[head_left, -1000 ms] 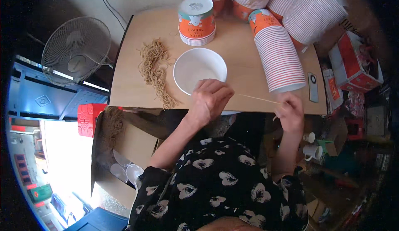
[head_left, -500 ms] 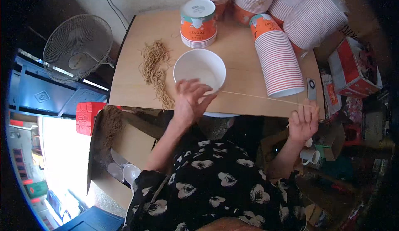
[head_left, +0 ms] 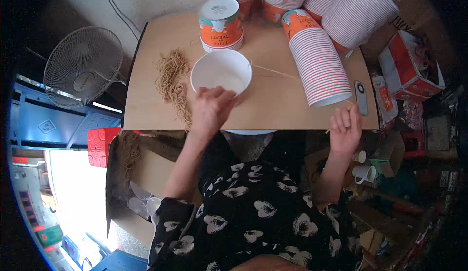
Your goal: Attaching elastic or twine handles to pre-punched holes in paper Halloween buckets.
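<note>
A white paper bucket (head_left: 222, 66) stands with its mouth toward me on the table. My left hand (head_left: 210, 106) closes over its near rim, the fingertips reaching inside. A thin tan cord (head_left: 275, 71) stretches from the bucket's right rim toward the stack of buckets, and part of its run is hard to see. My right hand (head_left: 345, 127) is off the table's front right edge, fingers curled in a pinch on the cord, and a short end pokes out below. Left of the bucket lies a tangled pile of tan cords (head_left: 171, 83).
Behind the bucket stands an upside-down orange bucket stack (head_left: 220, 24). A long nested bucket stack (head_left: 321, 61) lies on the right, beside a grey phone (head_left: 360, 99). Bagged bucket stacks (head_left: 360, 15) line the back. A fan (head_left: 84, 68) stands left of the table (head_left: 273, 117).
The cord's near end has shifted from by my left fingers to the bucket's right rim. My left hand now grips the near rim. The whole view has shifted slightly.
</note>
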The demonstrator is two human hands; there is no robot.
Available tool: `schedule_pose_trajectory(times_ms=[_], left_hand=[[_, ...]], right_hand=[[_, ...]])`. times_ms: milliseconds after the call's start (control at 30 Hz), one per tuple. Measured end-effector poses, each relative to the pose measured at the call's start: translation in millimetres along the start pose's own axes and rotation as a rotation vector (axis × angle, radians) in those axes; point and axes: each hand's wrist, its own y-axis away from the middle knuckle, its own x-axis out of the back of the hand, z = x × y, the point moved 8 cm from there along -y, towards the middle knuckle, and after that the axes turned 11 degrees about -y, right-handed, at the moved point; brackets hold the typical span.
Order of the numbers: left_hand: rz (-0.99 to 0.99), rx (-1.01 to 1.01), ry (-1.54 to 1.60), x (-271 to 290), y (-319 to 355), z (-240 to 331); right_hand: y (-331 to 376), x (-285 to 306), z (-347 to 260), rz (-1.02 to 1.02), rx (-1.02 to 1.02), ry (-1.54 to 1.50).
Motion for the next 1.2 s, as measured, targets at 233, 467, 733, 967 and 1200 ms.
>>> schedule_pose_trajectory(times_ms=[233,467,733,967,1200], left_hand=[[0.280,0.048,0.309,-29,-35,53],[-0.262,0.355,1.355,-63,12,85],[-0.407,0.519,1.250,-55,47,55],[-0.257,0.102,0.668,-10,38,56],[-0.234,0.034,0.662,1,26,56]], right_hand=[[-12,-21,76,0.106,-0.192,-0.086],[-10,-38,112,0.145,-0.131,-0.014],[9,-24,136,0.166,-0.187,0.052],[23,-60,122,-0.284,0.399,1.497],[28,-47,150,-0.429,-0.224,1.219]])
